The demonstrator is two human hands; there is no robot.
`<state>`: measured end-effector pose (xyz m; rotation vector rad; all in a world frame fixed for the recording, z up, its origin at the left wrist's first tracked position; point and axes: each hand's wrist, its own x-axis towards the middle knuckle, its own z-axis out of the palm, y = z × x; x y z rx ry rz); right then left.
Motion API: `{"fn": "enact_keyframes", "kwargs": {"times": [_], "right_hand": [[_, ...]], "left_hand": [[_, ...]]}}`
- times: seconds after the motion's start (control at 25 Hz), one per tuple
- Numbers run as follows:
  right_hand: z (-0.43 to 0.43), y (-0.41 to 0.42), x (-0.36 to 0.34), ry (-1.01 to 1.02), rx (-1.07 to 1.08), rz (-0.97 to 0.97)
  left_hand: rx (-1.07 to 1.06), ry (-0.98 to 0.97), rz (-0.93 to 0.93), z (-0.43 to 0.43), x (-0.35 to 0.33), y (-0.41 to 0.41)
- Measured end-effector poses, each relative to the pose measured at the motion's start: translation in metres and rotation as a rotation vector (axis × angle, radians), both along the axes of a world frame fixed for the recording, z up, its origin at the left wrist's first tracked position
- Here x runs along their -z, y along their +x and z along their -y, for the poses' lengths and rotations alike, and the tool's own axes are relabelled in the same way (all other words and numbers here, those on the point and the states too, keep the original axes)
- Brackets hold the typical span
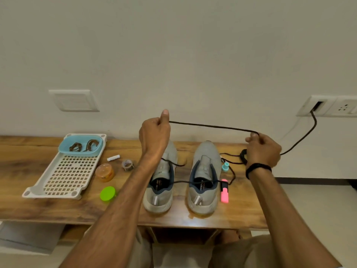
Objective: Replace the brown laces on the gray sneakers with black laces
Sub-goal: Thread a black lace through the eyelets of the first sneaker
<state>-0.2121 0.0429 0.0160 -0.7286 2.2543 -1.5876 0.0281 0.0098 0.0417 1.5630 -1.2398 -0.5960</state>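
Note:
Two gray sneakers stand side by side on the wooden table (29, 206), heels toward me: the left sneaker (161, 188) and the right sneaker (204, 182). A black lace (212, 126) is stretched taut in the air above them. My left hand (154, 136) grips one end, thumb up; my right hand (263, 149) pinches the other. More black lace lies slack across both sneaker openings (185, 182) and loops on the table at the right. Two brown laces (83, 146) lie coiled in a light blue bowl (63, 149).
A white perforated tray (67, 176) carries the bowl at the left. Near it lie a white battery (113, 157), a tape roll (127, 165), an orange jar (104, 172) and a green lid (107, 193). A pink highlighter (224, 191) and teal cap (225, 167) lie right. A black cable (303, 138) hangs from the wall socket.

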Motion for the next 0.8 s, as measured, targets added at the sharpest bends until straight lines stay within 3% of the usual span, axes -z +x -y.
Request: {"fn": "enact_keyframes", "kwargs": {"times": [0.04, 0.12, 0.24, 0.32, 0.44, 0.52, 0.6, 0.72, 0.8], "right_hand": [[-0.002, 0.002, 0.002, 0.095, -0.095, -0.132], [-0.004, 0.021, 0.001, 0.075, -0.527, -0.254], [-0.011, 0.061, -0.010, -0.002, -1.067, 0.018], [-0.011, 0.071, -0.007, 0.003, -1.015, -0.008], [-0.001, 0.050, -0.009, 0.131, -0.480, -0.169], [0.000, 0.037, -0.006, 0.310, -0.341, -0.325], [-0.004, 0.046, -0.004, 0.327, -0.633, -0.371], [-0.010, 0.072, -0.007, 0.089, -1.132, -0.028], [-0.004, 0.071, -0.004, 0.046, -0.979, -0.115]], "left_hand": [[0.086, 0.006, -0.055, 0.000, -0.001, -0.003], [0.283, 0.057, -0.164, -0.007, -0.004, -0.013], [0.471, 0.121, -0.109, -0.013, -0.005, -0.024], [0.500, 0.142, -0.090, -0.014, -0.005, -0.022], [0.372, 0.176, -0.034, -0.008, -0.004, -0.003], [0.324, 0.184, 0.010, -0.003, -0.001, 0.009], [0.417, 0.201, 0.023, -0.004, 0.002, 0.008], [0.600, 0.245, 0.115, -0.008, 0.007, -0.006], [0.551, 0.255, 0.132, -0.005, 0.007, -0.003]]}}
